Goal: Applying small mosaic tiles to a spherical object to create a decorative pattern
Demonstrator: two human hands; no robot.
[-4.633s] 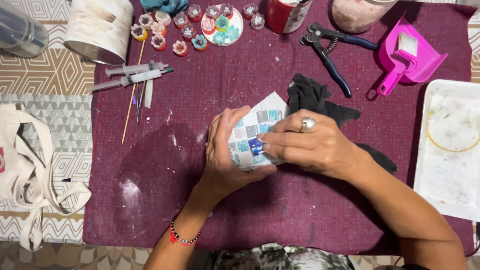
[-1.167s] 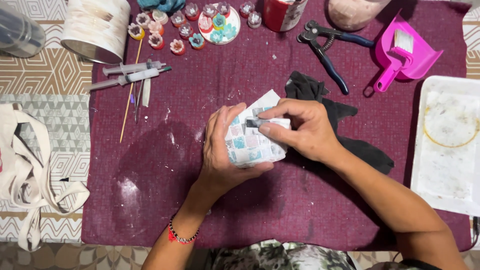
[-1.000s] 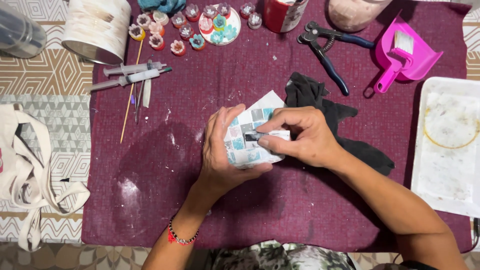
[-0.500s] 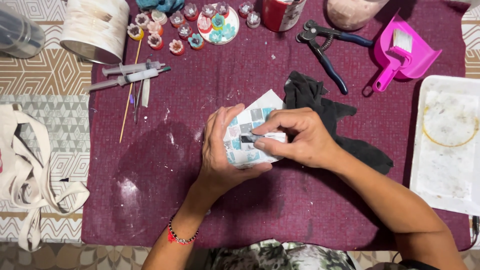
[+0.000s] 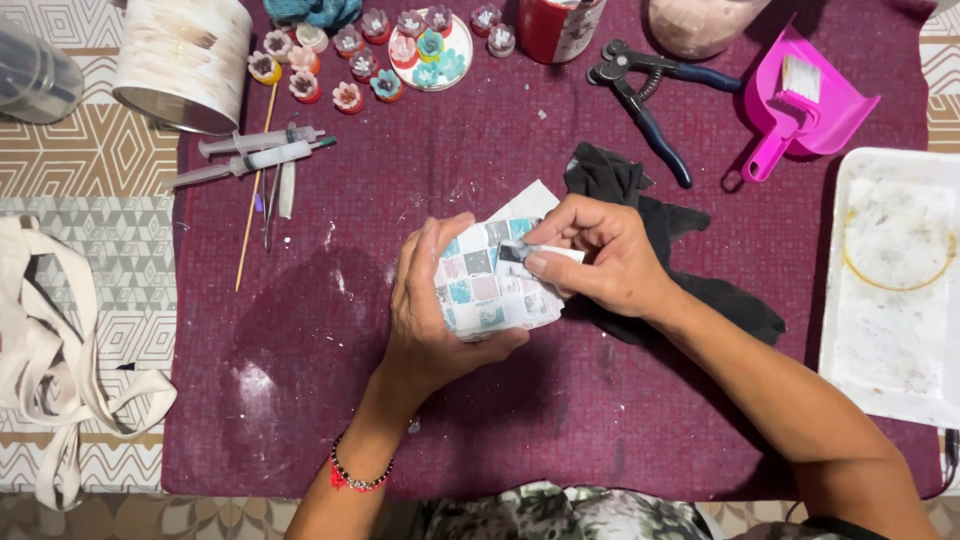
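My left hand grips a small mosaic piece covered with square tiles in white, grey, pink and teal, holding it a little above the dark red cloth. My right hand pinches a thin white wipe or strip and presses it against the tiled face near its upper right edge. A white sheet corner shows behind the piece. A black rag lies under and beside my right wrist.
Tile nippers, a pink dustpan with brush and a white tray lie to the right. Syringes, a wooden stick, a wrapped can, small flower cups and a cloth bag are on the left.
My right hand has kept rubbing small strokes over the tiled face, shifting from its middle toward the upper right. The left hand holds the piece in the same place.
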